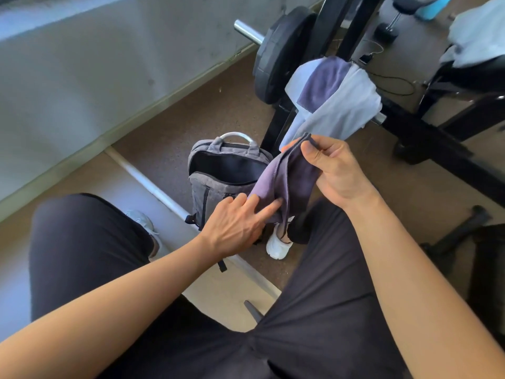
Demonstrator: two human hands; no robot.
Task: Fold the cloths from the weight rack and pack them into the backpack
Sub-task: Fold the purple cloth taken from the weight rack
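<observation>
1. We were on the folding step. Our right hand (336, 170) pinched the top edge of the purple cloth (287, 176) between thumb and fingers. The cloth hung down in the air and looked already doubled over.
2. Our left hand (235, 228) was loose, with straight fingers touching the low part of the cloth. It gripped nothing.
3. The backpack (216, 187) stood on the floor just behind the cloth, its top wide open. It was too dark inside to tell what was in there.
4. A pale blue cloth (349, 105) and a second purple cloth (322, 80) lay over the weight rack (437, 143), not yet folded.
5. Next, we thought, the left hand should bring the low end up to the top. Then the small bundle could go into the open bag, held tight so that it would not come undone.
</observation>
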